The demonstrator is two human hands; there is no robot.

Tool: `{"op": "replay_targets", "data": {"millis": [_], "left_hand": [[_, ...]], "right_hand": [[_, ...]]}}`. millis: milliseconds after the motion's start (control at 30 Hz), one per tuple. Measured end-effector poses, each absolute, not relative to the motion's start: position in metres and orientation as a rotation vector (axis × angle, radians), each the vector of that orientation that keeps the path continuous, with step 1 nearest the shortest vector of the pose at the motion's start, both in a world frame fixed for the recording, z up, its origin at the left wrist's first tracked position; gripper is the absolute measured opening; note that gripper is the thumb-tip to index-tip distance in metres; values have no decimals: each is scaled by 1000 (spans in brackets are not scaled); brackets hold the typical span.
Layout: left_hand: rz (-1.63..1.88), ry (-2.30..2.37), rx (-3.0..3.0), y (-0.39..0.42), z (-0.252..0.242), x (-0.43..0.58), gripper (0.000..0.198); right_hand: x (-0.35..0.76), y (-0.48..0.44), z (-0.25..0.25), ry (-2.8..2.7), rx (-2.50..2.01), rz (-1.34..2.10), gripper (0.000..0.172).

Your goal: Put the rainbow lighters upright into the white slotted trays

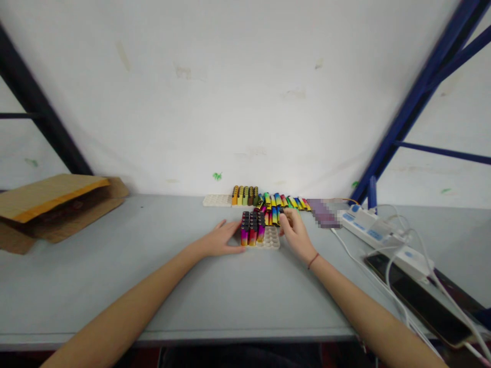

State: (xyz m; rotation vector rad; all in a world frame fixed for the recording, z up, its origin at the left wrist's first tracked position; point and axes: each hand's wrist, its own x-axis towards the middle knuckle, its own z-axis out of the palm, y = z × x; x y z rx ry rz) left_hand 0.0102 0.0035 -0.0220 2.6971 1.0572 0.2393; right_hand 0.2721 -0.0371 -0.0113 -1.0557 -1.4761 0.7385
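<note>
Near the table's point(115, 286) far edge the left hand point(220, 240) lies flat and open against the white tray point(270, 239), steadying it, while the right hand's point(295, 232) fingers pinch a colourful lighter point(276, 215) beside the upright lighters point(252, 227) filling the tray.

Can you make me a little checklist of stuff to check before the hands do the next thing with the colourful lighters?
1. Left hand steadies the white tray at its left side: ok.
2. Right hand has a lighter pinched in its fingers: cannot tell, too small.
3. Tray has free holes on its right part: ok.
4. Standing lighters in the tray are upright: ok.
5. Loose lighters lie within reach behind the tray: ok.
6. Cables stay off the tray: ok.
</note>
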Motion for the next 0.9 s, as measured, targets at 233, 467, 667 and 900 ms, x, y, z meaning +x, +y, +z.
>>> {"op": "replay_targets", "data": {"millis": [233,467,667,900], "left_hand": [[255,1054,2694,4,-24,10,86],[246,1061,2679,1,-19,12,84],[275,1056,2665,1,-20,12,84],[270,1054,2671,2,-22,12,81]], "right_hand": [[267,-52,8,-1669,-1080,330,28],[264,-65,15,-1859,-977,217,29],[257,-74,18,-1951,-914,191,30],[256,-70,8,-2045,-873,134,25]]}}
